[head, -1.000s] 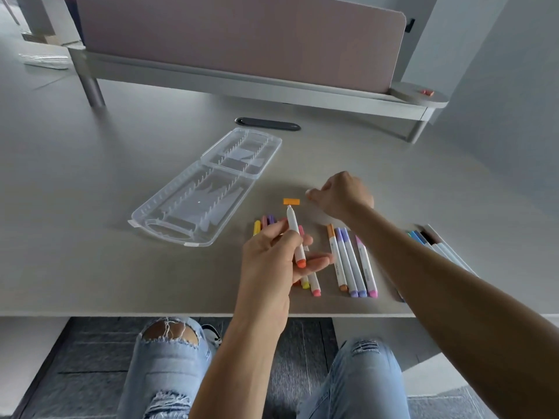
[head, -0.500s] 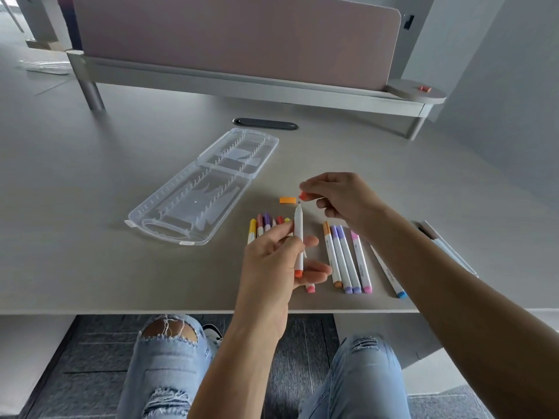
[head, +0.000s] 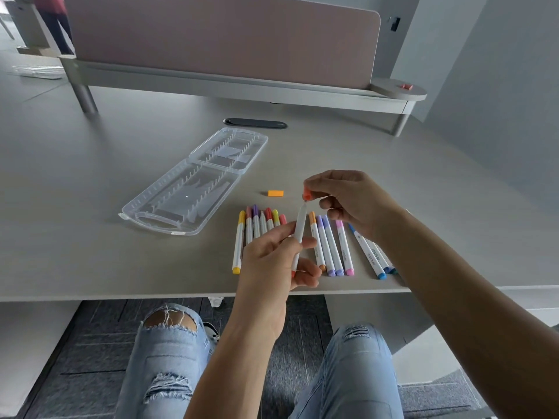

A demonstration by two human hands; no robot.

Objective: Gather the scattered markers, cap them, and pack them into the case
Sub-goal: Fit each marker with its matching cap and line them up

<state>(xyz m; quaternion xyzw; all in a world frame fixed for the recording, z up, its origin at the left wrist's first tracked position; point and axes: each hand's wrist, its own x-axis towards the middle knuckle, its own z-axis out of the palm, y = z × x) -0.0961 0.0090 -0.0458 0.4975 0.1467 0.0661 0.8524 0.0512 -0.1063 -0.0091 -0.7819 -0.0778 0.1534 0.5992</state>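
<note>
My left hand [head: 273,261] holds a white marker [head: 299,229] with a red-orange end upright above the desk's front edge, its tip uncapped. My right hand [head: 348,198] pinches a red-orange cap [head: 307,195] just above that tip, almost touching it. A loose orange cap [head: 275,193] lies on the desk behind. Several capped markers [head: 257,225] lie in a row left of my hand, more markers [head: 329,244] to the right, and blue ones [head: 367,252] partly under my right forearm. The clear plastic case [head: 193,189] lies open and empty to the left.
A grey desk [head: 90,207] carries everything; its front edge runs just below the markers. A raised shelf with a pink divider panel [head: 227,34] stands at the back, with a dark cable slot [head: 255,124] before it. My knees in torn jeans show below.
My right hand picked the red-orange cap off the desk and brought it over the marker tip. My left hand turned the marker more upright.
</note>
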